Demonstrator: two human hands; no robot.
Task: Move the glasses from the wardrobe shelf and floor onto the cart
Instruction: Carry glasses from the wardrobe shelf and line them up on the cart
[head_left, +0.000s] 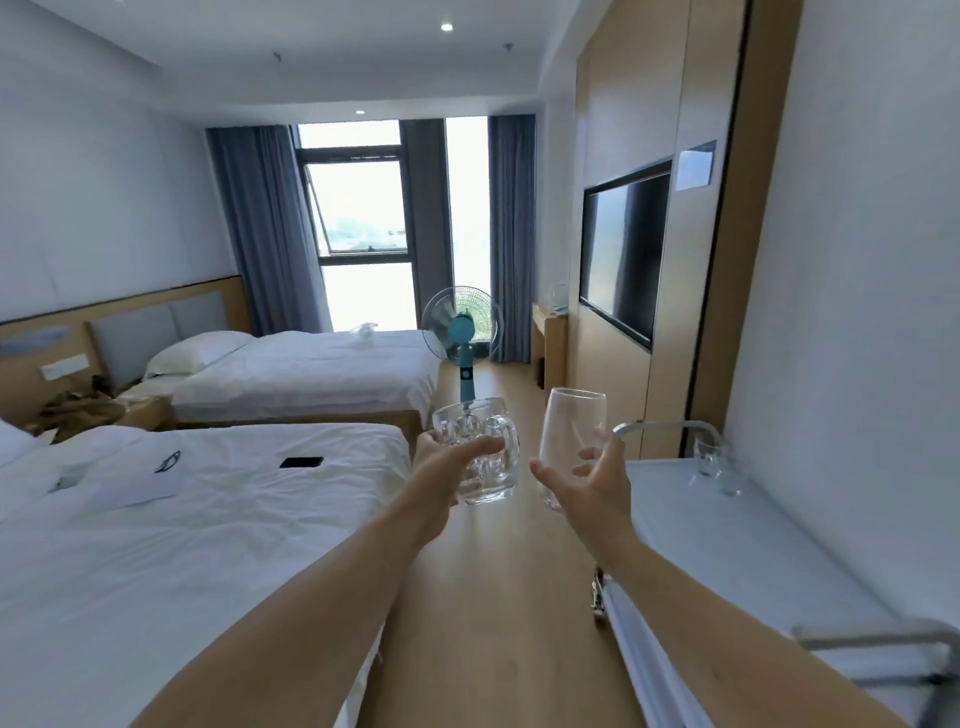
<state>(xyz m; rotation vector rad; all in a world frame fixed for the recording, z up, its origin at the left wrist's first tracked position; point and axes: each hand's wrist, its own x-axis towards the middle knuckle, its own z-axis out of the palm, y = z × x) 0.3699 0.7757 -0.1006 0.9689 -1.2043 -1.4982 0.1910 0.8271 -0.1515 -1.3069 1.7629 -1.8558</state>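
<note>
Nothing readable here tbh. The plaque (695, 165) on the wood wall above the TV (623, 254) is just glare, and the papers (136, 487) on the bed (208, 545) are too blurry to make out.

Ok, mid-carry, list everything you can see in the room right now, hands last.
glass mug: 1, clear, in left hand
stemless glass: 1, clear, in right hand
small glasses: 2, clear, cart's far end
cart: 1, pale top, right side
beds: 2, white, left
phone: 1, black, near bed
fan: 1, teal, by window
TV: 1, black, right wall
curtains: grey-blue, window
left hand: grips the mug
right hand: holds the glass
</note>
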